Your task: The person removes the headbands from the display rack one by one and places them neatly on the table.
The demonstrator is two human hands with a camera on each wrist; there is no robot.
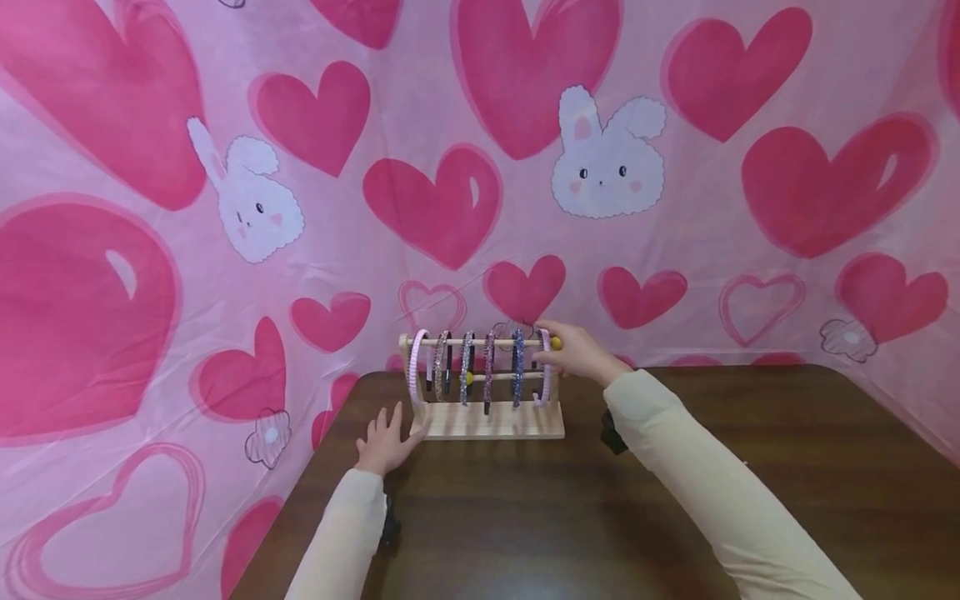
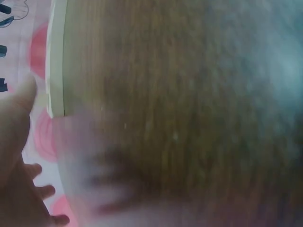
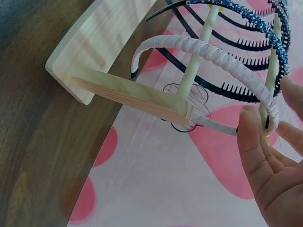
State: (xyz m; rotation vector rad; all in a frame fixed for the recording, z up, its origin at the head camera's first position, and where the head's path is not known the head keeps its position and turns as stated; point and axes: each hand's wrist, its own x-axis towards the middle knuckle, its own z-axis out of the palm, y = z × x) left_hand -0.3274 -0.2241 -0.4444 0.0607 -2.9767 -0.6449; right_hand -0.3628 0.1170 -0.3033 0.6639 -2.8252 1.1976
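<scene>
A wooden headband rack (image 1: 487, 423) holds several headbands on its rods. At its right end hangs a pink ribbon-wrapped headband (image 3: 213, 54), and my right hand (image 1: 576, 352) has thumb and fingers on both sides of its top, pinching it. Beside it hangs a blue glittery headband (image 1: 518, 367). My left hand (image 1: 385, 443) is spread by the left front corner of the base, its thumb close to the wood; whether they touch I cannot tell. Another pink headband (image 1: 414, 367) hangs at the left end, with sparkly ones (image 1: 467, 367) between.
The rack stands near the back edge of a dark brown wooden table (image 1: 540, 517). Behind it hangs a pink cloth (image 1: 420, 108) with hearts and rabbits. Yellow knobs (image 1: 556, 342) cap the rod ends.
</scene>
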